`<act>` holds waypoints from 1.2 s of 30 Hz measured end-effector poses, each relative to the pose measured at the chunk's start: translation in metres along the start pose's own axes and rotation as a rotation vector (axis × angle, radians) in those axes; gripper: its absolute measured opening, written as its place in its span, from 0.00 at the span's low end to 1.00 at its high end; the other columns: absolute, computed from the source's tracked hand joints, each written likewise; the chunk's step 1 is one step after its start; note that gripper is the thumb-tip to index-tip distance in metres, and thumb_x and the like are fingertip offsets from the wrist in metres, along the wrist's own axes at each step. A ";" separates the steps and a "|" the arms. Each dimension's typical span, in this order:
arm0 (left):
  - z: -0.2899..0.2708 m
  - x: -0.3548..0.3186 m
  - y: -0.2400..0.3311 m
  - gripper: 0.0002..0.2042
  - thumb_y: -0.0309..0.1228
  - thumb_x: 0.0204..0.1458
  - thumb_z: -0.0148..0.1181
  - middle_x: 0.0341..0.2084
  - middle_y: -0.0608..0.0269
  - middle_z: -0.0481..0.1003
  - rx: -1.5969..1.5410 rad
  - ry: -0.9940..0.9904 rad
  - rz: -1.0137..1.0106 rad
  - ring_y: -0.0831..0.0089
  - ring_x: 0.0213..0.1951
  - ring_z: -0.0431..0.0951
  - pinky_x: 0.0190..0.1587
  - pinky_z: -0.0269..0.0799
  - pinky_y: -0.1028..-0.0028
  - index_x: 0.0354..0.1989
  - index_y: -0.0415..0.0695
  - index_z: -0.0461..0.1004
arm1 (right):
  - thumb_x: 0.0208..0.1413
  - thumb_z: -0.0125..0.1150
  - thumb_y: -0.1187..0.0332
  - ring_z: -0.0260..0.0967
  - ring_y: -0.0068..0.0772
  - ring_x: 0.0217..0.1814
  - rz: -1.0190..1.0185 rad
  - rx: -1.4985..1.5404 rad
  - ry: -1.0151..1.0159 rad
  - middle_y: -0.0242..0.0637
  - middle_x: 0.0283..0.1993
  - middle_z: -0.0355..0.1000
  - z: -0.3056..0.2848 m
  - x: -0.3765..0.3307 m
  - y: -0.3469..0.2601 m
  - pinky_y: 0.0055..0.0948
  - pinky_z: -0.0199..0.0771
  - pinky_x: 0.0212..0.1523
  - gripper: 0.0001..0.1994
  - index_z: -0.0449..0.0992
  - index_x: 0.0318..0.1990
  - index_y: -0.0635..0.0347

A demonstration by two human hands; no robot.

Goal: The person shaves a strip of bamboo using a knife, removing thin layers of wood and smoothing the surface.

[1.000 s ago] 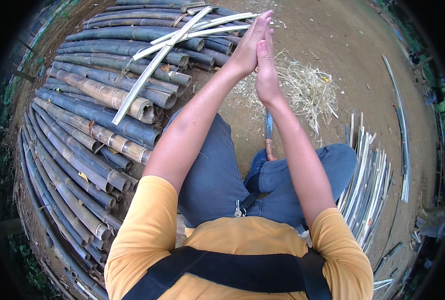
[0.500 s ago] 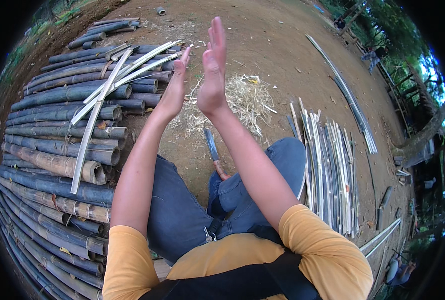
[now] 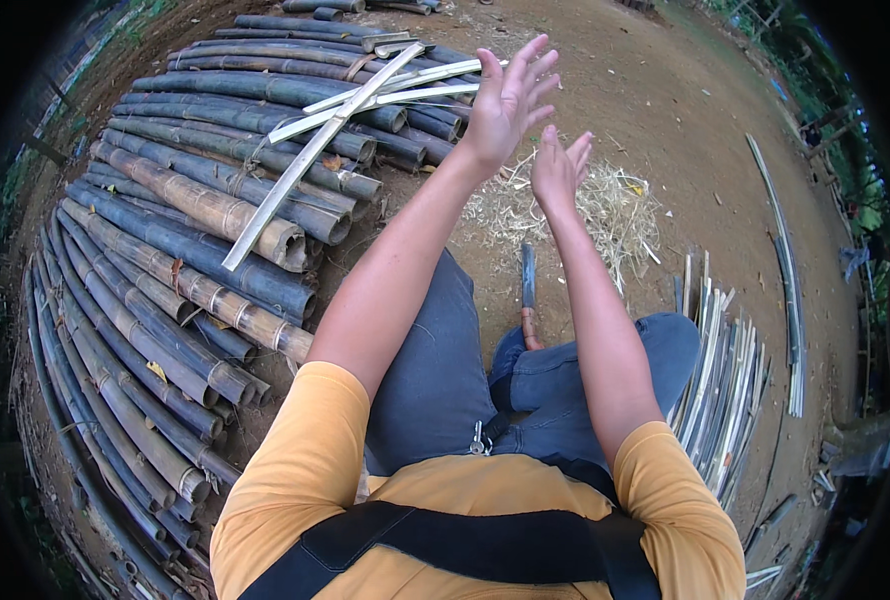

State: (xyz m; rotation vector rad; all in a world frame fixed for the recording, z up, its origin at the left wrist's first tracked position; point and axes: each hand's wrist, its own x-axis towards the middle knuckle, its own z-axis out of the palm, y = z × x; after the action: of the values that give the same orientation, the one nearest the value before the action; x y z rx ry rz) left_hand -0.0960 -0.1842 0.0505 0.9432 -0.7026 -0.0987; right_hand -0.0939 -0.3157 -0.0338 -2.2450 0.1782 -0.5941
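My left hand [image 3: 507, 105] is raised in front of me with its fingers spread, and nothing is in it. Beside it and a little nearer, my right hand [image 3: 559, 172] is also up, fingers stretched and empty. The two hands do not touch. Beyond and below them a heap of pale shavings [image 3: 620, 215] lies on the dirt. A knife with a long dark blade [image 3: 528, 275] and a brown handle rests near my folded legs, its handle end close to my foot. Neither hand touches it.
Stacked bamboo poles [image 3: 235, 190] fill the left side, with several split pale strips [image 3: 315, 165] lying across them. At my right knee is a bundle of thin bamboo slats [image 3: 720, 385]. Farther right, long strips [image 3: 787, 280] lie on the ground [image 3: 685, 130].
The view has swung left, so the ground things appear farther right. My hands have shifted from upright, facing palms; the left fingers have spread and the right hand sits lower than the left.
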 end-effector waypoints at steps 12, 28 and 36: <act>-0.046 0.003 -0.001 0.36 0.63 0.63 0.34 0.60 0.48 0.69 0.326 0.145 -0.042 0.60 0.60 0.71 0.60 0.67 0.59 0.65 0.46 0.64 | 0.70 0.41 0.53 0.45 0.55 0.78 -0.086 0.102 0.037 0.58 0.74 0.50 -0.007 -0.027 0.014 0.48 0.43 0.75 0.29 0.60 0.69 0.64; -0.032 -0.019 -0.053 0.16 0.34 0.58 0.59 0.49 0.45 0.74 1.056 -0.081 -0.050 0.53 0.49 0.78 0.54 0.73 0.61 0.51 0.39 0.74 | 0.70 0.37 0.45 0.63 0.48 0.69 -0.536 -0.224 -0.210 0.46 0.64 0.69 -0.094 0.042 -0.068 0.53 0.55 0.69 0.28 0.76 0.58 0.54; -0.051 -0.021 -0.028 0.33 0.45 0.57 0.62 0.61 0.42 0.63 1.127 -0.147 -0.119 0.56 0.55 0.75 0.60 0.69 0.62 0.68 0.44 0.60 | 0.68 0.45 0.50 0.64 0.56 0.64 0.072 -0.615 -0.324 0.54 0.62 0.68 -0.081 0.061 0.067 0.48 0.61 0.65 0.24 0.71 0.62 0.56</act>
State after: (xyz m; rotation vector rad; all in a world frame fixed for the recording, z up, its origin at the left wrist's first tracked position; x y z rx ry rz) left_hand -0.0756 -0.1568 -0.0010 2.0718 -0.8366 0.1495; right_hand -0.0740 -0.4346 -0.0143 -2.8743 0.3067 -0.1290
